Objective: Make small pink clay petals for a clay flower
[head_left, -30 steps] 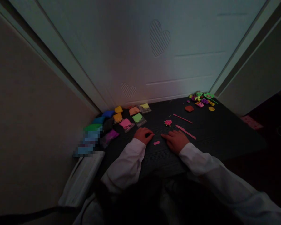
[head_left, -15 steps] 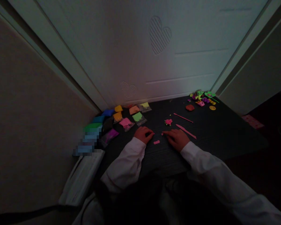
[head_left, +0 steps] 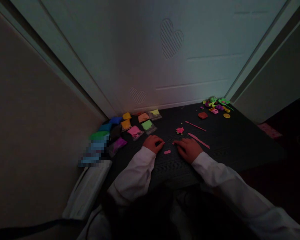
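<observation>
My left hand (head_left: 153, 144) is closed in a pinch, thumb and forefinger together on a tiny bit of pink clay (head_left: 164, 143). Facing it, my right hand (head_left: 189, 149) rests on the dark table with its forefinger stretched out. That fingertip presses a small pink clay dot (head_left: 173, 143), now mostly covered. Between the hands and slightly nearer me lies a short strip of flattened pink clay discs (head_left: 167, 152). Just beyond the right hand sits a pink clay flower with green bits (head_left: 179, 130). A pink clay knife (head_left: 198, 140) and a thin pink modelling stick (head_left: 195, 125) lie to the right.
Bags of coloured clay, among them a pink bag (head_left: 135, 132) and a green bag (head_left: 148, 125), lie at the left. Finished clay figures (head_left: 213, 102) and a red clay lump (head_left: 202, 115) are at the back right. A white door (head_left: 130, 50) stands behind the table.
My right forefinger has shifted very slightly onto the pink dot, covering more of it. My left hand and the other things stay in place.
</observation>
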`<state>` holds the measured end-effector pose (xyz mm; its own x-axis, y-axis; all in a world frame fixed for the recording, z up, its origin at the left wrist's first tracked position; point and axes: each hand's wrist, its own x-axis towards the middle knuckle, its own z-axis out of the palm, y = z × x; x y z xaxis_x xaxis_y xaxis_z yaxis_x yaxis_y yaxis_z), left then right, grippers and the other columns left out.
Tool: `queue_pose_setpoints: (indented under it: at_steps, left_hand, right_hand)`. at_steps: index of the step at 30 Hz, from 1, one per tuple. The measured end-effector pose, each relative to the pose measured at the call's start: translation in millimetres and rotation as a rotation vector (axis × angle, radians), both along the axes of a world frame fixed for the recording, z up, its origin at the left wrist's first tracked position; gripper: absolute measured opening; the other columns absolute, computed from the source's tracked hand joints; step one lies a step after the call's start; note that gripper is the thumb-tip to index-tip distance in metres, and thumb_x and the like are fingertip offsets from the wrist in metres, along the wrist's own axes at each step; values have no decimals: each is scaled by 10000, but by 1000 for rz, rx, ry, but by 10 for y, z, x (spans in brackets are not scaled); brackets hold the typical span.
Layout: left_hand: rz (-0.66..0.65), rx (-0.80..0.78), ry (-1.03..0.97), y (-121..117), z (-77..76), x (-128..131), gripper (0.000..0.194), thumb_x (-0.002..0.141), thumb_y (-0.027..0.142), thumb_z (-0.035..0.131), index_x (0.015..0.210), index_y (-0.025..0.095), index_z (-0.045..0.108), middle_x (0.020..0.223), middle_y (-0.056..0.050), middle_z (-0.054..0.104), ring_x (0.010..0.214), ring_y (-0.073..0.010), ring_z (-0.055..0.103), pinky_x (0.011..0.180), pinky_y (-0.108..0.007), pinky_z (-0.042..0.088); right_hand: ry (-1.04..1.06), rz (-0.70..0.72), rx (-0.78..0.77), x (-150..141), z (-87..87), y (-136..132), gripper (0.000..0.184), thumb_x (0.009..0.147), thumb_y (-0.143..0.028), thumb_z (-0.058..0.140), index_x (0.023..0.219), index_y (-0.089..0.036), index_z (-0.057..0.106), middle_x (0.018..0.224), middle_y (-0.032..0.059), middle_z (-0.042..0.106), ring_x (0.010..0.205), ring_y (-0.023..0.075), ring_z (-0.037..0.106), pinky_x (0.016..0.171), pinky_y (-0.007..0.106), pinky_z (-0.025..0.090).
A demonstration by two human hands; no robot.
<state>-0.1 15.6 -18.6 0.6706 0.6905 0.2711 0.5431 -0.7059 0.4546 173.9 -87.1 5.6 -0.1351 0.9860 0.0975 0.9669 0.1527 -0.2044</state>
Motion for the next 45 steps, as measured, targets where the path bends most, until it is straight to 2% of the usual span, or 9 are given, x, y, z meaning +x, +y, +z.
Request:
queue_pose_setpoints:
  at_steps: [5,24,45]
  left_hand:
    - [2,-2,4,-11,17,3,208,676,339,441,708,195,587,727,-22,569,715,-130,481,678,-280,362]
    - [0,-18,2,5,21,2,192,664,334,459,700,198,589,726,-19,570,711,-132,482,690,-290,357]
    - [-2,-5,11,-4,19,2,216,680,346,435,711,192,583,735,-19,568,721,-125,478,694,-271,361]
  right_hand:
    - [-39,9,-3,-19,16,-3,297,757,-271,334,1022,-237,464,819,40,494,801,149,425,676,273,241]
    - [-96,55,2,-47,35,-20,338,753,-276,324,1079,-249,406,848,51,480,791,157,424,685,282,236]
    - [-95,30,4,-68,52,-23,324,753,-280,327,1057,-232,430,862,54,480,800,167,423,689,289,239]
